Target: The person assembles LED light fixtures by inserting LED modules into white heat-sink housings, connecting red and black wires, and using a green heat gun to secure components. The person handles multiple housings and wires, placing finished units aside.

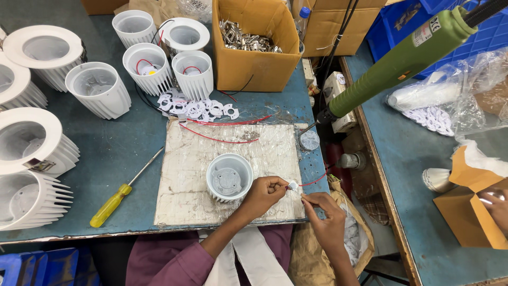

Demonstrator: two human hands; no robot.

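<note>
Your left hand (263, 194) is closed in a pinch on a small white connector (292, 185), and your right hand (324, 212) meets it from the other side, fingertips nipped on the red wire (315, 181) that runs out of that connector. Both hold the piece just above the near edge of the surface (127, 143). Just beyond your left hand's knuckles sits a white finned lamp housing (229, 178), open end up on a worn white board (233, 153); nothing but its bare base plate shows inside, so I judge this one not yet wired. Out past your left hand lies a yellow-handled screwdriver (112, 204). Farther off, beyond the board, loose red wires (222, 139) and a heap of small white rings (197, 108) lie waiting. Behind those stand four more housings (161, 53), three already showing red wire inside. Farthest is a cardboard box (256, 45) of metal clips. A green power driver (394, 69) hangs above your right hand.
</note>
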